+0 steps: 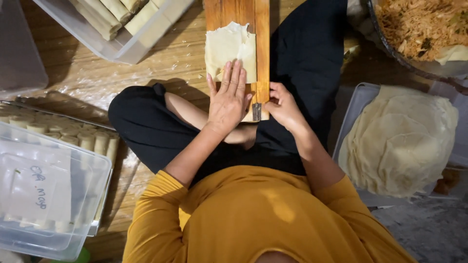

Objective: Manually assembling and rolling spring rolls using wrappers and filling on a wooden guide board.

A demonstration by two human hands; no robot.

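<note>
Mustard-yellow sleeves (234, 219) fill the foreground. Beyond them, the left hand (228, 100) is pressed flat — grip spread — on a pale pastry wrapper (230, 46) laid on the wooden board (236, 12). The board's near edge is pinched by the right hand (282, 108) (beside stacked wrappers (399, 141)).

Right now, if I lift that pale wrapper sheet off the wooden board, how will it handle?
Probably floppy: the wrapper sheet lies thin and flat on the wooden board, with ragged, slightly curled edges. Likely tear-prone at those edges. It looks light, and the left hand pressing its near edge suggests it shifts easily if pushed.
</note>
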